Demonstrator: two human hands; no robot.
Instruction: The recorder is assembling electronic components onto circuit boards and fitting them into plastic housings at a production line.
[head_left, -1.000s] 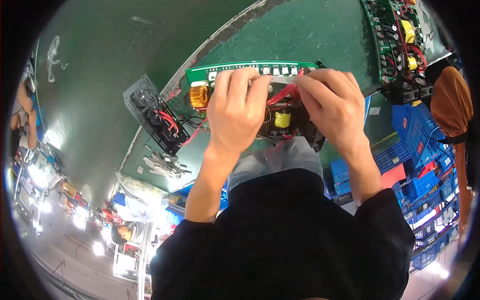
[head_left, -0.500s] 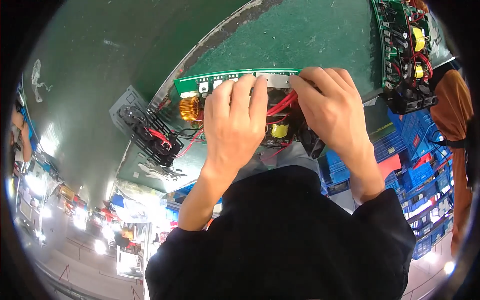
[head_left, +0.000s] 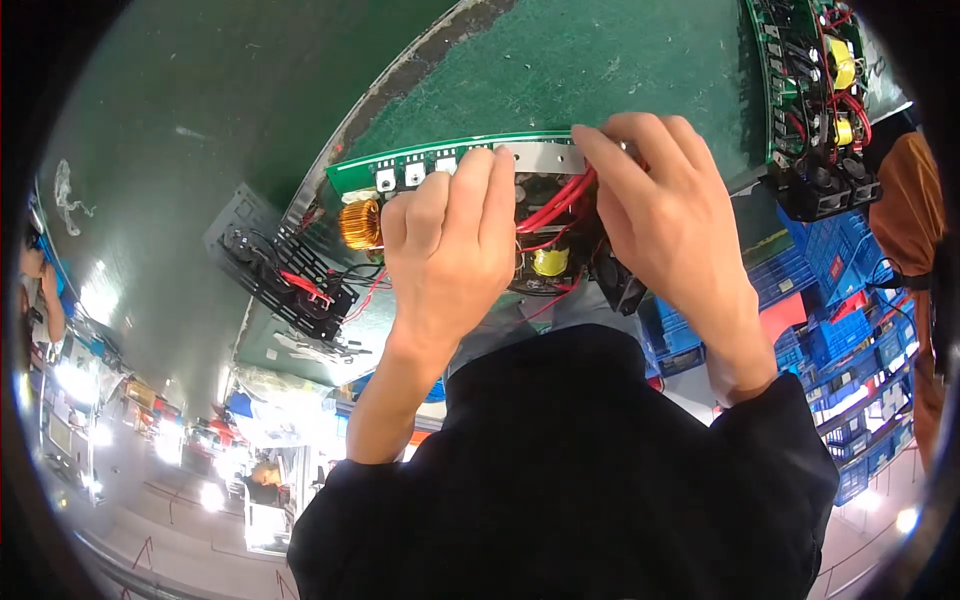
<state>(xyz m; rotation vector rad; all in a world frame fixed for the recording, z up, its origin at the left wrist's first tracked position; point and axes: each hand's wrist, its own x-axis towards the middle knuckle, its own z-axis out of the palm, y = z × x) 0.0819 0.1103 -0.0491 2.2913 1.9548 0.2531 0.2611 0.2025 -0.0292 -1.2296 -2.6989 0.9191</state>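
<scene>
A green circuit board (head_left: pixel 350 178) stands on its edge at the near side of the bench. It carries a copper-wound coil (head_left: pixel 360 224), a yellow-wrapped transformer (head_left: pixel 550 262) and thick red wires (head_left: pixel 558 203). Along its upper edge lies a flat grey metal strip (head_left: pixel 545 157) with small holes. My left hand (head_left: pixel 450 235) is closed at the strip's left end, fingertips on the board's top edge. At the other end, the curled fingers of my right hand (head_left: pixel 672 205) pinch the strip against the board. Both thumbs are hidden.
A black slotted housing (head_left: pixel 300 290) with wires sits to the left, beside loose metal pieces (head_left: pixel 300 345). Another wired board (head_left: pixel 800 90) stands at the bench's right. Blue crates (head_left: pixel 840 270) are stacked below right, near a person's brown-clothed part (head_left: pixel 905 210).
Board and left hand have shifted slightly left. More of the grey strip shows between my hands, and the right hand's fingers have moved up a little on the board's edge.
</scene>
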